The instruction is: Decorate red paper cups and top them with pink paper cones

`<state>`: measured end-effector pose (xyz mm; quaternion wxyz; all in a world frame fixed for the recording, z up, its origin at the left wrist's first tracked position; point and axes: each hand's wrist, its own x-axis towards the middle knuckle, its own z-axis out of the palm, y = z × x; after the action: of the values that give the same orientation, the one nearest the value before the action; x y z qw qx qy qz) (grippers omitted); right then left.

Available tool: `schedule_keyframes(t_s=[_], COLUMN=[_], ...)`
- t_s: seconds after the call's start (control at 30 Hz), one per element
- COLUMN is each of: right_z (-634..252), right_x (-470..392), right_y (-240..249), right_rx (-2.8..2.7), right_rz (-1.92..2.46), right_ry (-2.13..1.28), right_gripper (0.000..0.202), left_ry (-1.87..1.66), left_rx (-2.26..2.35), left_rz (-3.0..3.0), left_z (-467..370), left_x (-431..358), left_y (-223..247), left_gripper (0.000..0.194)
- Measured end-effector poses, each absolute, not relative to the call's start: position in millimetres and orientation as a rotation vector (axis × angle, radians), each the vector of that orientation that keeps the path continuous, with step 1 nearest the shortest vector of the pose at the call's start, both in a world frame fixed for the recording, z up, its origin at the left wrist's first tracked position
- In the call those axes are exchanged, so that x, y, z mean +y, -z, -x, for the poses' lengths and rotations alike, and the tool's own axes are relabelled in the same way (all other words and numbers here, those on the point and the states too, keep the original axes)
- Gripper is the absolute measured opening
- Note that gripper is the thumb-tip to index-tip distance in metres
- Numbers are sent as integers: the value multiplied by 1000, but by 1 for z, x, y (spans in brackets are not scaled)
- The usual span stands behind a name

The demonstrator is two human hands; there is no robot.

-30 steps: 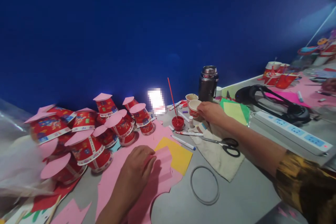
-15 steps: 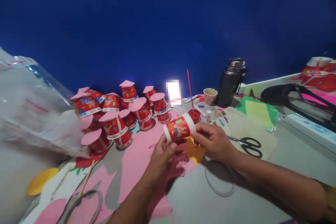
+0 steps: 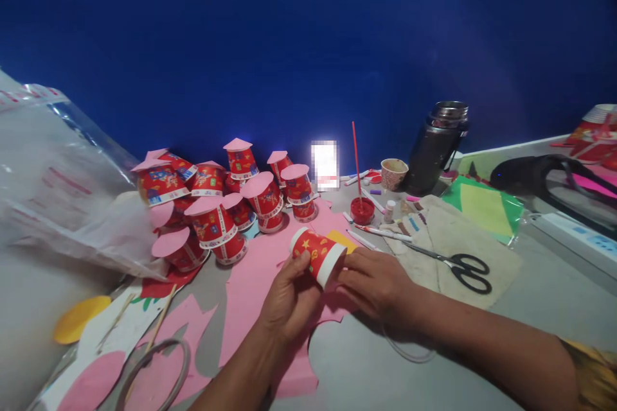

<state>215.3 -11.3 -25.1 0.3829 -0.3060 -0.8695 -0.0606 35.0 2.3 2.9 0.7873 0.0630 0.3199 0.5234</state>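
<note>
A red paper cup point(image 3: 317, 254) with yellow prints and white bands at both ends lies on its side, tilted, between my hands. My left hand point(image 3: 288, 302) is closed around its lower left side, thumb on top. Against the cup's right end my right hand point(image 3: 380, 286) is closed, its fingers bent at the white band and partly hidden behind it. Below the cup spreads cut pink paper point(image 3: 258, 286). A bit of yellow-orange paper point(image 3: 341, 241) shows just behind the cup.
Several red cups with pink cone tops point(image 3: 212, 221) stand at left beside a plastic bag point(image 3: 72, 186). Scissors point(image 3: 465, 270) lie on a cloth point(image 3: 499, 263) at right. Behind are a red pot with a stick point(image 3: 362, 210), a paper cup point(image 3: 394, 173) and a dark flask point(image 3: 436, 148).
The cup has been turned, so another side of its print shows, and it has come lower. Its right end now points down. My right hand has moved down with it.
</note>
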Motion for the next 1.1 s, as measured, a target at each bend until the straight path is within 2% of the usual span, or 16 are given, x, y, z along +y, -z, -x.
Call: schedule_keyframes(t_s=[0.17, 0.4, 0.5, 0.7, 0.87, 1.1], right_z=[-232, -242, -257, -302, -323, -315], right_x=[-8, -2, 5, 15, 15, 19], right_y=[28, 20, 0, -36, -24, -2], right_rx=[-1952, -1936, -1803, -1382, -1676, -2239], right_rz=[912, 905, 1060, 1357, 1627, 2042], right_ry=[84, 47, 58, -125, -130, -111], right_gripper=[18, 29, 24, 25, 29, 17], left_ry=[-1078, -984, -949, -943, -1016, -1021], left_rx=[722, 732, 771, 821, 822, 803], left_rz=[-234, -307, -251, -234, -263, -279], left_z=[-27, -27, -24, -21, -19, -20], left_x=[1, 0, 2, 7, 12, 13], left_y=[2, 3, 0, -2, -1, 4], left_gripper=[35, 54, 56, 52, 48, 47])
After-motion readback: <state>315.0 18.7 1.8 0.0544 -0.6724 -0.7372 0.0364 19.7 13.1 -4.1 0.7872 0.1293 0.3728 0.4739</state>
